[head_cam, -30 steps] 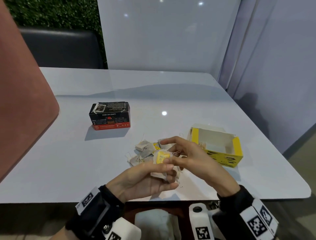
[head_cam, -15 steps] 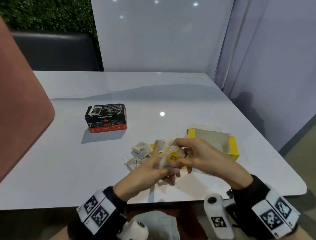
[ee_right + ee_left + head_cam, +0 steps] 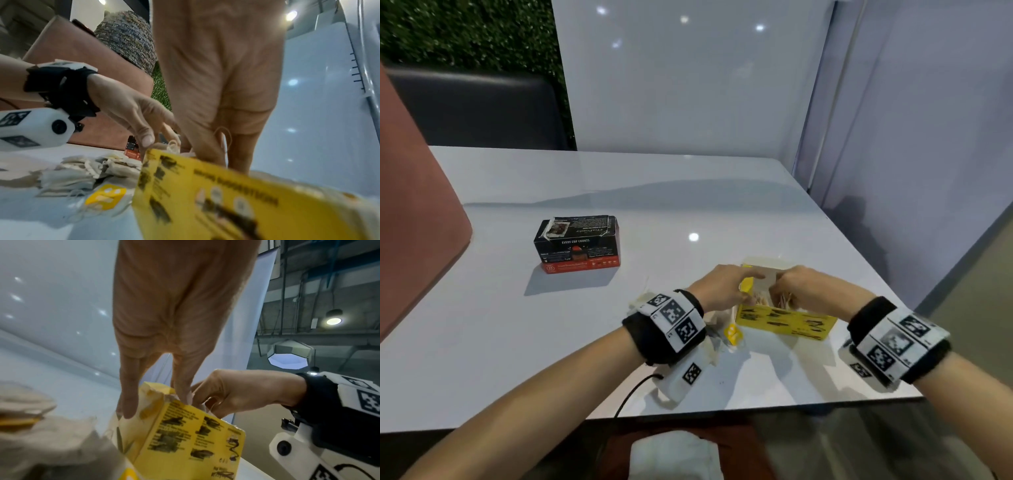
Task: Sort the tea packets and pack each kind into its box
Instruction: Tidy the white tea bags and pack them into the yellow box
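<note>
The open yellow box point(image 3: 787, 320) lies at the table's near right. My left hand point(image 3: 746, 289) holds its left end wall, with fingers point(image 3: 127, 402) straddling the flap. Reaching down into the box, my right hand point(image 3: 786, 293) pinches a tea packet that is mostly hidden inside; its string point(image 3: 223, 134) loops over my fingers. Loose tea packets point(image 3: 86, 168) lie heaped left of the box, one with a yellow tag point(image 3: 732, 334). The closed black and red box point(image 3: 577, 245) stands further left and back.
The white table point(image 3: 482, 342) ends just behind my wrists and at the right past the yellow box. A brown seat back point(image 3: 410, 240) rises at the left, a white partition point(image 3: 688, 85) behind. A white cloth point(image 3: 674, 455) lies below the table edge.
Both hands moved right from over the pile to the yellow box. The yellow-tagged packet held between them has gone down into the box with my right hand; my left now grips the box end.
</note>
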The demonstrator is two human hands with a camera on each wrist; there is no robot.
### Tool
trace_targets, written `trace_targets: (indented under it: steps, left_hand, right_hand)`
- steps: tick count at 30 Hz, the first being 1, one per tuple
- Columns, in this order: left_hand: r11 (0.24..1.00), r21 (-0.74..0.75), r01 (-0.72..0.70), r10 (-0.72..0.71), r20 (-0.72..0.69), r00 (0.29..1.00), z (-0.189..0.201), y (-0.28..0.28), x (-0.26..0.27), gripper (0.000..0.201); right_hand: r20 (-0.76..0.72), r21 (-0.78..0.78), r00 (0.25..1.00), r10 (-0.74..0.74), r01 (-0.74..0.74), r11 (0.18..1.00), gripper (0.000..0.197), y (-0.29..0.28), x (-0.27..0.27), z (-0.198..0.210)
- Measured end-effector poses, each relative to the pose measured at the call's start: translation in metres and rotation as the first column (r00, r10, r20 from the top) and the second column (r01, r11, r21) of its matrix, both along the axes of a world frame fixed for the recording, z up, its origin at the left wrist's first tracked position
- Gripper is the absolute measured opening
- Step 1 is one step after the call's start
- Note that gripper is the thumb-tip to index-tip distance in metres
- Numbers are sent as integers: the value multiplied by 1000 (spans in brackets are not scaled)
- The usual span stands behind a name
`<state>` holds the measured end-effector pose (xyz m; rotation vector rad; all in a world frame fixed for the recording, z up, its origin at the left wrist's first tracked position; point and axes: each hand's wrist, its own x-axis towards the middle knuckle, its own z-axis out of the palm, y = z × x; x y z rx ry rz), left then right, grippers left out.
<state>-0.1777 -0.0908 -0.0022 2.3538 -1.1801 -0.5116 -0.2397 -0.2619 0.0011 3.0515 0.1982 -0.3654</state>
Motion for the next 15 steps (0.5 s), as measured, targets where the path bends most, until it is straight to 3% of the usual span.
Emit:
trace_targets:
  steps: [4,8,15]
  left_hand:
    - [999,3,-40,40,-41,998,-7,-1,0,56]
    - [997,-41,-68,64,-82,995,-10,0,-3,58]
    - [994,-59,-90,83,-113,990,-13,0,-2,60]
  right_hand:
    - [10,20,1000,15,-15,1000,48,1,3,-17]
    - [32,256,997,-66,56,965,58,1,-1,-16]
    - [-17,218,983,-184,184,959,28,-1,0,-16]
